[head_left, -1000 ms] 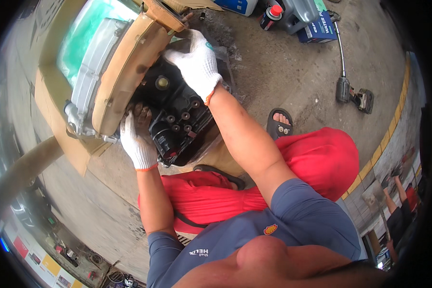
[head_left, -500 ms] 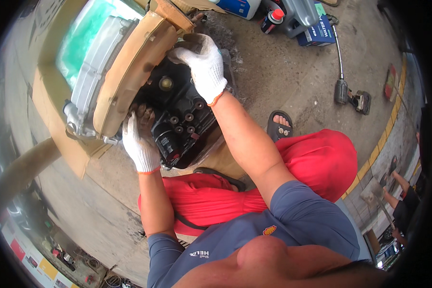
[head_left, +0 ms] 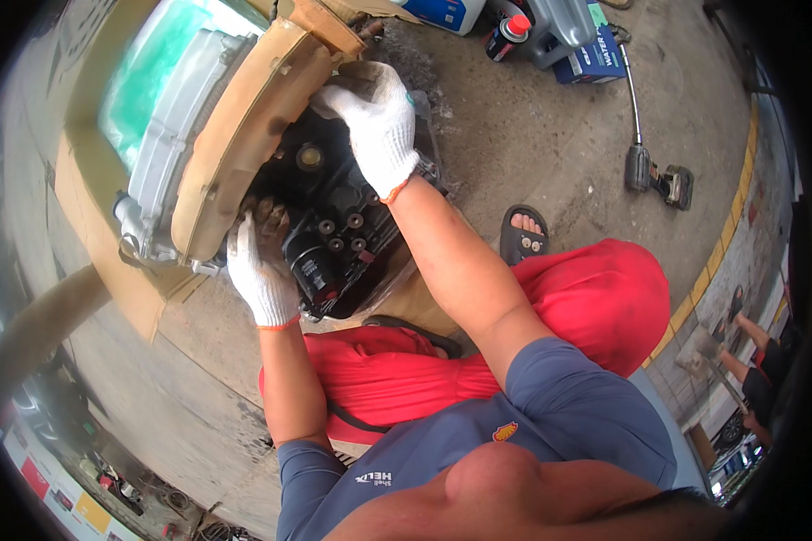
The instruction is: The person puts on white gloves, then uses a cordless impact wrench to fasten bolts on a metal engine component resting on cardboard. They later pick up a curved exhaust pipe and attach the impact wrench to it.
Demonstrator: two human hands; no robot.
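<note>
Shifted slightly since the earlier frames: right hand (head_left: pixel 379 135), in a white knit glove, now lies further up the black engine block (head_left: pixel 334 225), toward its top edge beside the tan gasket-coloured housing (head_left: pixel 244 135); left hand (head_left: pixel 260 270) remains at the block's lower-left side. Right hand: palm flat on the block, fingers curled over its upper edge, closed round nothing that can be made out. Left hand: gloved, fingers bent and pressed against the block's flank where it meets the housing; whether they pinch any part cannot be told. Black engine block: sits on flattened cardboard (head_left: pixel 90 198) on the concrete floor (head_left: pixel 532 135), bolted against the tan housing, with a pale grey and green-tinted casing (head_left: pixel 153 90) beyond that. Black cylindrical oil filter (head_left: pixel 316 269): projects from the block, just beside the left hand. Well apart from the block, upper right: spray can with red cap (head_left: pixel 507 36), grey plastic jug (head_left: pixel 559 22), blue carton (head_left: pixel 589 61), long-handled ratchet tool (head_left: pixel 645 153). Below the block: person's red trousers (head_left: pixel 595 298), sandalled foot (head_left: pixel 525 233).
</note>
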